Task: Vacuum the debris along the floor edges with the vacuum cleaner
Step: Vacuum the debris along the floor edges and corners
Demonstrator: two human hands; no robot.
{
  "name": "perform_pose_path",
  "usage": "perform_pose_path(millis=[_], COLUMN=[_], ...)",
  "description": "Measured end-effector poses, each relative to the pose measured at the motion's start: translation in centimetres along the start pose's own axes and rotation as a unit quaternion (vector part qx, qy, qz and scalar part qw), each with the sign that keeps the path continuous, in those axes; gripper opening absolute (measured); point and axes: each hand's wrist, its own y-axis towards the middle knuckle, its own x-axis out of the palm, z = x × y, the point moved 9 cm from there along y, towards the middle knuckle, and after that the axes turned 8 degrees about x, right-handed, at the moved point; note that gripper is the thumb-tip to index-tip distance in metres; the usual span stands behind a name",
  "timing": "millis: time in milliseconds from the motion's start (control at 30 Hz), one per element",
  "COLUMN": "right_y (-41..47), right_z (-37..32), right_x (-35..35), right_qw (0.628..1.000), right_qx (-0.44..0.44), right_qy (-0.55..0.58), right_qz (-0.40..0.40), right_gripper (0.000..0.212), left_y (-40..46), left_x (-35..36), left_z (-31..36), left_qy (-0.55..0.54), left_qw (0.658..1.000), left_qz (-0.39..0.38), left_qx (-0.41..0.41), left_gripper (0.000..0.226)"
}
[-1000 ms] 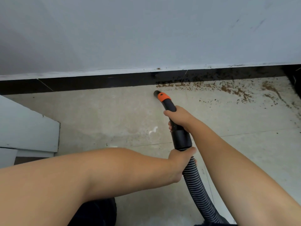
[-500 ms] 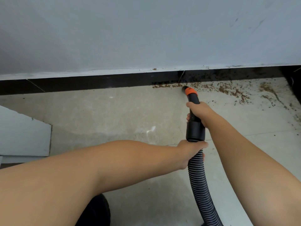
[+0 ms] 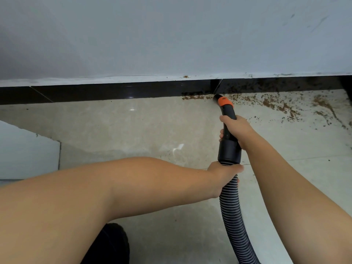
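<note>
pale wall (image 3: 171,35) | black skirting (image 3: 114,92) | white panel (image 3: 24,155) left

Pale wall (image 3: 171,35), black skirting (image 3: 114,92), beige tiles (image 3: 114,130)

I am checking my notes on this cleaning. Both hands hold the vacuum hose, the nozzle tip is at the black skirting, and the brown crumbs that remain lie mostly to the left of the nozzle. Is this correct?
Not quite. In the head view the crumbs lie mostly to the right of the nozzle; only a short strip is left of it. The rest holds: left hand and right hand hold the hose, tip at the skirting.
</note>
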Motion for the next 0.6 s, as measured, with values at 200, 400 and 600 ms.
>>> perform_pose_path(millis=[200, 400, 600], right_y=[-0.3, -0.9, -1.6], right_z=[-1.0, -1.3, -1.2], right_x=[1.6, 3.4, 5.5], right_qw=[0.999, 0.996, 0.993], right_qx=[-0.011, -0.021, -0.023], right_qy=[-0.034, -0.063, -0.087], right_qz=[-0.031, -0.059, -0.082], right_gripper=[0.019, 0.016, 0.022], left_y=[-0.2, -0.6, -1.3], left_x=[-0.3, -1.0, -2.1], left_z=[0.6, 0.8, 0.3], left_qy=[0.001, 0.009, -0.013], left_qw=[1.000, 0.999, 0.998], left_qz=[0.009, 0.000, 0.028], left_qx=[0.022, 0.052, 0.054], left_gripper=[0.014, 0.019, 0.017])
